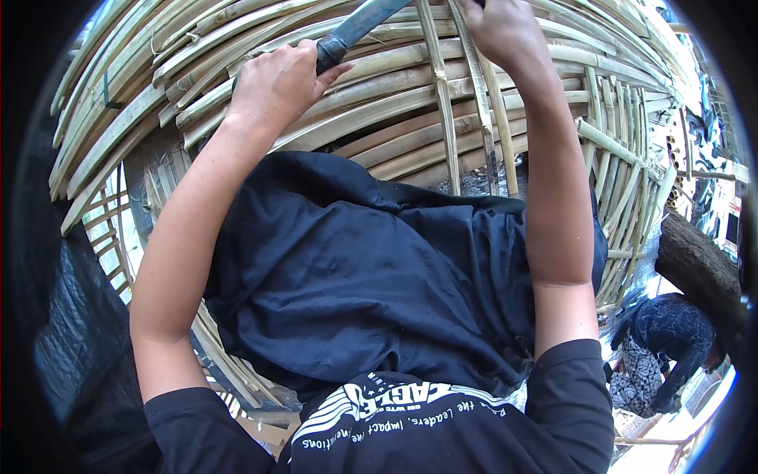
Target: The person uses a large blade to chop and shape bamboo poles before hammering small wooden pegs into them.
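Note:
My left hand is closed around the handle of a long, dark grey knife. Its blade slants up to the right and runs out of the picture at the top. At the upper edge my right hand has its fingers curled; a bit of something dark shows at them, too cut off to name. Just left of that hand, narrow split bamboo strips run down toward my lap. Beneath both hands lies a broad layer of bamboo slats. Dark cloth covers my lap.
Bamboo latticework stands on the right. Beyond it a person in dark clothing bends forward beside a thick brown log. Black sheeting hangs at the far left, next to stacked slat ends.

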`<state>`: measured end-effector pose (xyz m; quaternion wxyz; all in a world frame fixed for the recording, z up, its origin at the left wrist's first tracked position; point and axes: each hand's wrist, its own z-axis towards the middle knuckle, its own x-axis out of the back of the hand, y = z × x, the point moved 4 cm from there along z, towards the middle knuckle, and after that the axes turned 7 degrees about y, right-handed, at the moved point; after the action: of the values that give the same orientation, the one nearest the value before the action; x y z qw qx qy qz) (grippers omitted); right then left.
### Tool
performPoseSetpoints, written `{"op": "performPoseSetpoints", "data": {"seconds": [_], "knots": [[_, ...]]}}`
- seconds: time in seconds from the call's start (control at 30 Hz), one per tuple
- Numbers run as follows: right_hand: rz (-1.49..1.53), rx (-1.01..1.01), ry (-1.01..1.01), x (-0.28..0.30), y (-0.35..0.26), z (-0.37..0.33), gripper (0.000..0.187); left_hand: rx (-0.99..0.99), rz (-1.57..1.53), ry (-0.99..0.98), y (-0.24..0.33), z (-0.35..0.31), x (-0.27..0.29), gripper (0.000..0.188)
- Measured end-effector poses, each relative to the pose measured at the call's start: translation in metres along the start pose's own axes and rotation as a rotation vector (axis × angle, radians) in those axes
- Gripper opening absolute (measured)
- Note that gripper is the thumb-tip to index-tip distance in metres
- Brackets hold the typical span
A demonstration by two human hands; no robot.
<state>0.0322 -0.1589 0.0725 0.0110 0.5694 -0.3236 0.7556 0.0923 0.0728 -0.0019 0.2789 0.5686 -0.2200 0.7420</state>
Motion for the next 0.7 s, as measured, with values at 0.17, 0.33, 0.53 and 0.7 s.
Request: {"op": "performPoseSetpoints", "data": {"seconds": [0.17,0.33,0.53,0.7], "knots": [[0.225,0.215,0.247,0.024,0.035,0.010,0.026,-0.024,-0.020,0.027,0.008,0.004,-0.003,0.065],[0.709,-0.061,-0.068,0.042,0.068,0.003,0.032,-0.051,-0.004,0.187,-0.002,-0.005,-0.009,0.066],[1.056,-0.492,-0.320,0.059,0.129,-0.083,0.035,0.313,-0.230,0.356,-0.037,-0.003,0.011,0.067],[0.864,-0.687,-0.163,0.036,0.203,-0.139,0.027,0.713,-0.365,0.283,-0.059,0.022,-0.017,0.091]]}}
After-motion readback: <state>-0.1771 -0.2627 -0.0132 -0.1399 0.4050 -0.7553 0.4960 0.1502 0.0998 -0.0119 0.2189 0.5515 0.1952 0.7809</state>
